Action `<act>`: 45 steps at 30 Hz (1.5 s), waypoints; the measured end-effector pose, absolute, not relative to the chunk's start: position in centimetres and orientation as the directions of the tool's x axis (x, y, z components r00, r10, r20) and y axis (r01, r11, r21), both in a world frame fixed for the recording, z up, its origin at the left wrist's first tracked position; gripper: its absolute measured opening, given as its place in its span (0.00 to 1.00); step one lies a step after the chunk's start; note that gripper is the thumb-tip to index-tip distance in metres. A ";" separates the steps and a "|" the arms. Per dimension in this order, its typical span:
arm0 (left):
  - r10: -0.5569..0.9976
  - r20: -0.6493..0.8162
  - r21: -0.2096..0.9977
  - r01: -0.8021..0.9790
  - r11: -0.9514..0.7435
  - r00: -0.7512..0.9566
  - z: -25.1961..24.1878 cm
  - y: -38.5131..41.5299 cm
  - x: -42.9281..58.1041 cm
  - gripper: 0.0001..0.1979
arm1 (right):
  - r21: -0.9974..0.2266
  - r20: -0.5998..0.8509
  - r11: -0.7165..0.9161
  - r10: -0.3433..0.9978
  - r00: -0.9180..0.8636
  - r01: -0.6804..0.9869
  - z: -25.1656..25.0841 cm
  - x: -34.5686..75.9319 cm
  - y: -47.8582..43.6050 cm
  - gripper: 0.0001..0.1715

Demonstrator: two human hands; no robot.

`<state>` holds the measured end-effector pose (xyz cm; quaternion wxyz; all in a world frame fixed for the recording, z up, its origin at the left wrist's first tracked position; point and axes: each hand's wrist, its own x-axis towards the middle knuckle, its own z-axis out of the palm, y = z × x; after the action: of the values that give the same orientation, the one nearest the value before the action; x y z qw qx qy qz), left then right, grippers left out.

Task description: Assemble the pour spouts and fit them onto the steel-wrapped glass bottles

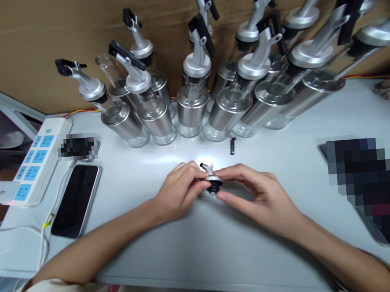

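Observation:
A silver pourer spout (213, 179) with a black ribbed stopper is held upright above the table, its short nozzle tipped to the left. My left hand (181, 188) pinches its left side between thumb and fingers. From the right, my right hand (258, 195) grips the rim and the stopper with fingertips and thumb. Just behind the hands a small black lever piece (233, 146) lies on the table. Beyond it stand several glass bottles with steel sleeves, such as the middle bottle (192, 108), most topped with silver pourers and black levers.
At left lie a white power strip (39, 163), a phone (77, 201), a blurred dark object (78, 147) and a white cable (58, 191). A pixelated dark device (368, 187) rests at right on the white table (189, 262). A cardboard wall (56, 26) rises behind the bottles.

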<state>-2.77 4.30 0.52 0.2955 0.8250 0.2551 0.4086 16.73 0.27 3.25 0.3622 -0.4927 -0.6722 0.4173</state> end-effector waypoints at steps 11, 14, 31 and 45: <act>0.611 0.496 0.747 0.054 -0.662 0.617 0.0 4.6 -2.7 0.15 | -0.785 0.290 0.363 0.931 -0.220 0.502 3.4 16.9 0.3 0.07; 0.625 0.490 0.745 0.080 -0.662 0.608 -0.2 4.5 -2.7 0.14 | -0.671 0.357 0.416 0.907 -0.225 0.613 3.6 17.4 0.7 0.12; 0.674 0.375 0.773 0.187 -0.606 0.637 0.6 4.2 -2.9 0.17 | -0.454 0.157 0.304 0.953 -0.261 0.838 2.7 18.6 1.6 0.07; 0.699 0.372 0.768 0.221 -0.601 0.611 0.4 4.2 -2.7 0.16 | -0.343 -0.027 0.022 0.999 -0.034 0.939 2.4 18.3 1.8 0.02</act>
<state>-2.70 4.20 0.45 0.3493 0.8266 0.2781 0.3425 18.30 1.78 2.45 0.1115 -0.6860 -0.7062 0.1348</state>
